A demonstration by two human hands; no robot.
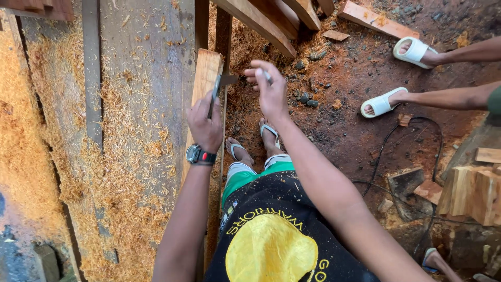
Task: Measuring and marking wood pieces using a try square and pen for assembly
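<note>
My left hand (205, 122), with a dark watch (200, 155) on the wrist, grips a metal try square (218, 87) against the edge of a narrow light plank (204, 78) that lies along the bench. My right hand (270, 91) hovers just right of the square's blade and pinches a small pencil-like marker (267, 77) between its fingers. Below both hands I see my feet in flip-flops (269, 131) on the dirt floor.
The grey workbench (141, 104) on the left is strewn with wood shavings. Planks (271, 18) lean at the top. Another person's feet in white sandals (383, 103) stand at right. A black cable (389, 138) and wood blocks (472, 190) lie on the red earth.
</note>
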